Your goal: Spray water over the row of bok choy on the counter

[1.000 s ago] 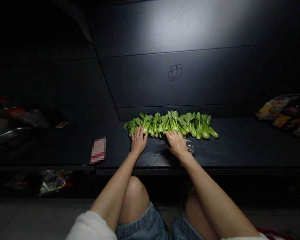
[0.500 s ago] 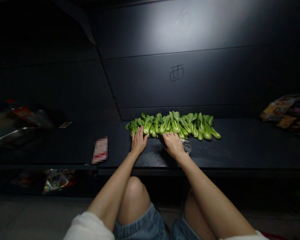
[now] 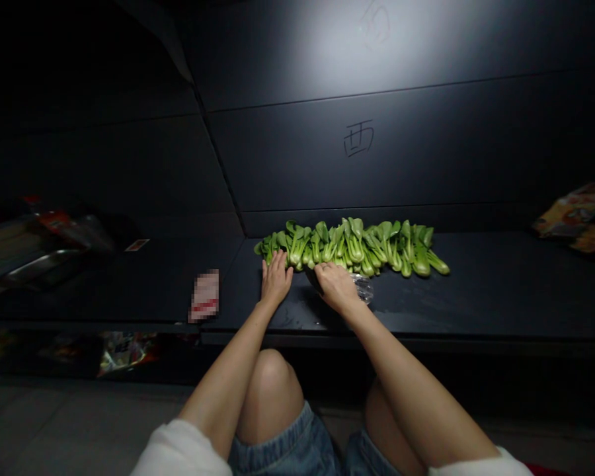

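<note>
A row of green bok choy (image 3: 357, 246) lies along the back of a dark shelf (image 3: 486, 291), leaves toward the back panel and pale stems toward me. My left hand (image 3: 276, 281) is open, fingers stretched forward and fingertips against the stems at the row's left end. In front of the middle of the row, my right hand (image 3: 336, 287) is closed, palm down, over crinkled clear plastic (image 3: 363, 289), which sticks out on its right. A dark flat shape shows by its thumb side; I cannot make out what it is.
Wet spots mark the shelf near my hands. To the left lie a blurred-out pink and white packet (image 3: 205, 297), a small card (image 3: 137, 245) and several packages. More packages (image 3: 578, 215) are at the far right. A shiny packet (image 3: 126, 350) sits on the lower shelf.
My right hand and the clear plastic have moved a little to the left along the row. My left hand stays at the left end. The camera view has shifted slightly.
</note>
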The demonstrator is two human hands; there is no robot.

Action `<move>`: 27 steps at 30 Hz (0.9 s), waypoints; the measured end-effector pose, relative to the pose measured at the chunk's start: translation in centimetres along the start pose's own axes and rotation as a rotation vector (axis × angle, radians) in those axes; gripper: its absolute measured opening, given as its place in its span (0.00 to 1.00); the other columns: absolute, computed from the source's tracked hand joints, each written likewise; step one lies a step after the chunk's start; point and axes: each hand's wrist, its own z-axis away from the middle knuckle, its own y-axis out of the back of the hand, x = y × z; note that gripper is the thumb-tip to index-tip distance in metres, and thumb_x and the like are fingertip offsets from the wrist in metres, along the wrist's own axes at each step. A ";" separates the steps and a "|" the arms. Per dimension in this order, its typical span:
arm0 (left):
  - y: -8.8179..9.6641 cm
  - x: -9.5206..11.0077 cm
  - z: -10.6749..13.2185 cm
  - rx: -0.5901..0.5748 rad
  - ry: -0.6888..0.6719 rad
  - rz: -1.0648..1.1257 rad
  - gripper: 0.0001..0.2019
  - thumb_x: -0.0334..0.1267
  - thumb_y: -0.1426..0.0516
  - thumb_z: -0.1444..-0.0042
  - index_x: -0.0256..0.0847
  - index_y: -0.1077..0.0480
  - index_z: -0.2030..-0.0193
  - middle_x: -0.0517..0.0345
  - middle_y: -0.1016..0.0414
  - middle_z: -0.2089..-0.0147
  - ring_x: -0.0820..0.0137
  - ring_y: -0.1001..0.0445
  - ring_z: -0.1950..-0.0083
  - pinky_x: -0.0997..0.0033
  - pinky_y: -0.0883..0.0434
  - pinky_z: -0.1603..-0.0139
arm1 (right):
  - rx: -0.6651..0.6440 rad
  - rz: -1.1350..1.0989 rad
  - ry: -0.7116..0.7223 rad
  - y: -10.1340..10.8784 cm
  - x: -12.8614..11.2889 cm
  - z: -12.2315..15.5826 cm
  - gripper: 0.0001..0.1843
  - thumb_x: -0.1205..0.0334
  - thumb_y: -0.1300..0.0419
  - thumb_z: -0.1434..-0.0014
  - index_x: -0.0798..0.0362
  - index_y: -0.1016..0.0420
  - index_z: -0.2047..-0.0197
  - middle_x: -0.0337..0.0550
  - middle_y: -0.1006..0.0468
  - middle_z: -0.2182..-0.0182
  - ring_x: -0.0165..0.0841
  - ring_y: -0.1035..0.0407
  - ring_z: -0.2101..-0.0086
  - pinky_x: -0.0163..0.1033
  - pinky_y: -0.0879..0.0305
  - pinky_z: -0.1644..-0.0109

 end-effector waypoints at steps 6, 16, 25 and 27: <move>-0.1 0.0 0.1 -0.001 -0.018 -0.021 0.25 0.38 0.54 0.35 0.37 0.42 0.32 0.43 0.41 0.30 0.59 0.47 0.27 0.43 0.52 0.28 | -0.008 0.021 -0.005 -0.2 -0.6 -0.5 0.15 0.72 0.43 0.43 0.59 0.30 0.51 0.55 0.23 0.56 0.42 0.30 0.53 0.41 0.36 0.54; 0.0 0.1 0.2 0.000 -0.006 -0.039 0.24 0.39 0.54 0.35 0.38 0.42 0.33 0.44 0.40 0.30 0.59 0.47 0.27 0.43 0.51 0.28 | -0.013 0.004 -0.017 -0.1 -2.0 -1.1 0.13 0.73 0.48 0.39 0.60 0.29 0.52 0.57 0.23 0.54 0.42 0.30 0.53 0.42 0.37 0.53; -0.1 -0.2 0.0 0.032 0.104 0.040 0.24 0.37 0.54 0.36 0.39 0.41 0.33 0.44 0.41 0.30 0.58 0.47 0.27 0.43 0.50 0.29 | 0.064 -0.039 0.008 0.5 -2.5 -0.8 0.14 0.70 0.43 0.42 0.58 0.31 0.52 0.55 0.24 0.53 0.42 0.32 0.52 0.41 0.39 0.52; 0.0 -0.5 -0.1 0.056 0.139 0.071 0.24 0.36 0.54 0.37 0.39 0.41 0.34 0.43 0.41 0.30 0.58 0.47 0.27 0.44 0.47 0.30 | 0.057 -0.044 0.026 0.5 -2.9 -0.9 0.14 0.69 0.42 0.42 0.58 0.31 0.52 0.55 0.24 0.54 0.42 0.32 0.52 0.41 0.40 0.52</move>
